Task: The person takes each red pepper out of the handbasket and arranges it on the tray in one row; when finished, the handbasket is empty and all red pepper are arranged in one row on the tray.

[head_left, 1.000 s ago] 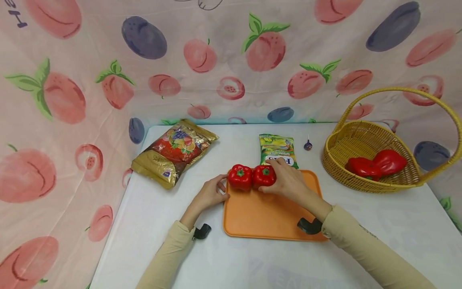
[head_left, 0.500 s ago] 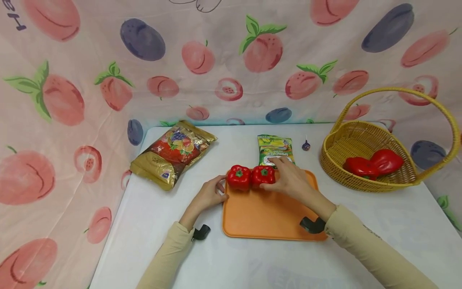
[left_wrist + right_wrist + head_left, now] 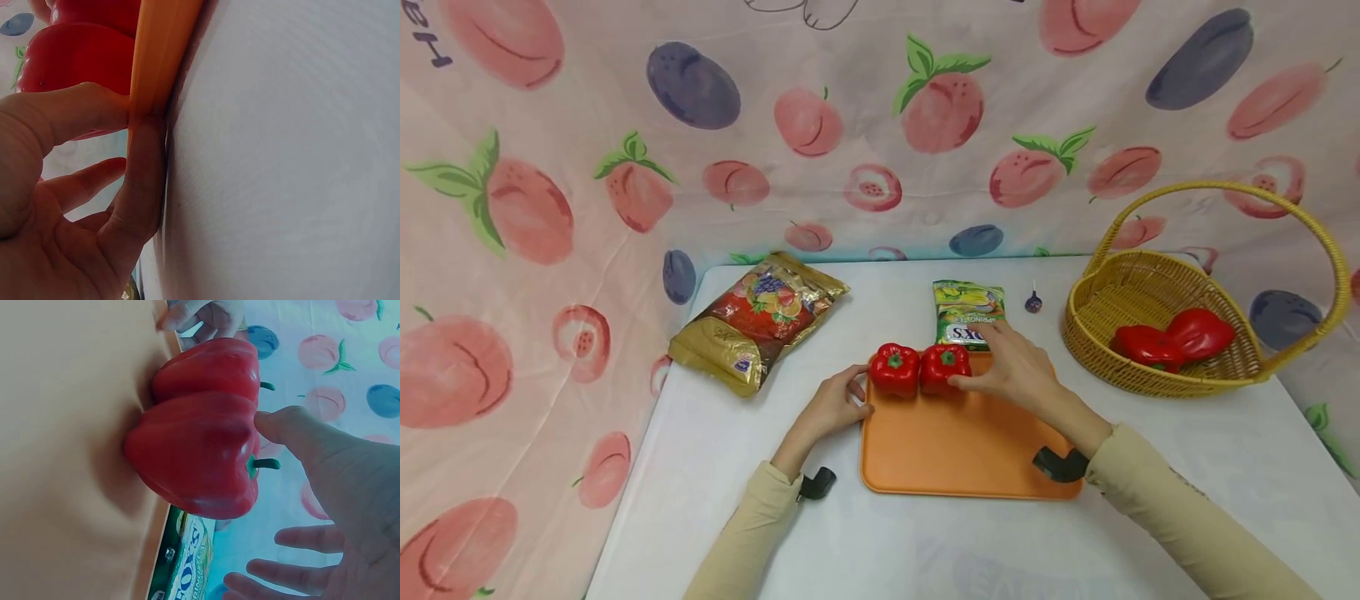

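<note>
Neatly paired before me in the head view, two red peppers stand on an orange tray. Left wrist: the left hand pinches its edge, likely steadying it. Right wrist: the right hand's grip is wide, empty, thumb at one pepper.

gold-red bag at left | green packet | lollipop right of it | fruit-print cloth behind

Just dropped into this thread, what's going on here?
A person's left hand holds the left edge of an orange tray. Their right hand is open by the right red pepper, its thumb at the pepper; contact is hard to tell. The left red pepper sits alongside, both on the tray. More red peppers lie in the basket.
</note>
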`<action>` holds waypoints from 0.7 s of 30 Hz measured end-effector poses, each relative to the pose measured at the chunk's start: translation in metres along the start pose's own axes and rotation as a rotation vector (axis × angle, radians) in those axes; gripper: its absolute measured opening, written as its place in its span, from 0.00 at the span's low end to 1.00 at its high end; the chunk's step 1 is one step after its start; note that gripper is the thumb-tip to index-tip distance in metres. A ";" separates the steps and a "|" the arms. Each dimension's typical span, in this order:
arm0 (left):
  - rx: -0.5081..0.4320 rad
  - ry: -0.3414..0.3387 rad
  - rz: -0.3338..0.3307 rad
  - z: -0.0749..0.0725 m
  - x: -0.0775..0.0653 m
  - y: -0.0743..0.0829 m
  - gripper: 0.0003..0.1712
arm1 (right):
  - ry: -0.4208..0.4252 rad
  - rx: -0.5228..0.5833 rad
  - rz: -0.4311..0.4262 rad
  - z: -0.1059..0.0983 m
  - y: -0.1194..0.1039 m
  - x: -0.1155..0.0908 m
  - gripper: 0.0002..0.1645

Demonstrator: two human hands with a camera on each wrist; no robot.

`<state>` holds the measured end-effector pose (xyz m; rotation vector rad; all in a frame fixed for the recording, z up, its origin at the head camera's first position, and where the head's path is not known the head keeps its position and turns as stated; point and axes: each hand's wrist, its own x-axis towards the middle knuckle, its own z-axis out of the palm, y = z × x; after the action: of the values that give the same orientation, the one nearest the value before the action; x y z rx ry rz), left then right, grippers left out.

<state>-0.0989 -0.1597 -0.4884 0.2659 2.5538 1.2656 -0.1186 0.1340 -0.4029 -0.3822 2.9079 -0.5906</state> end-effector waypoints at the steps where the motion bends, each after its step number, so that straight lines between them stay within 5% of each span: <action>1: -0.001 -0.001 -0.003 0.000 0.000 0.000 0.38 | -0.001 -0.001 0.000 -0.001 0.000 0.000 0.57; 10: 0.000 -0.001 0.000 -0.001 0.000 0.000 0.38 | 0.045 0.018 0.018 -0.013 0.010 0.005 0.54; 21: -0.007 -0.003 0.001 0.000 0.000 -0.002 0.38 | 0.100 0.009 0.034 -0.031 0.035 0.009 0.39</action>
<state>-0.0994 -0.1607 -0.4898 0.2669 2.5465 1.2740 -0.1405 0.1741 -0.3899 -0.3098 2.9989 -0.6357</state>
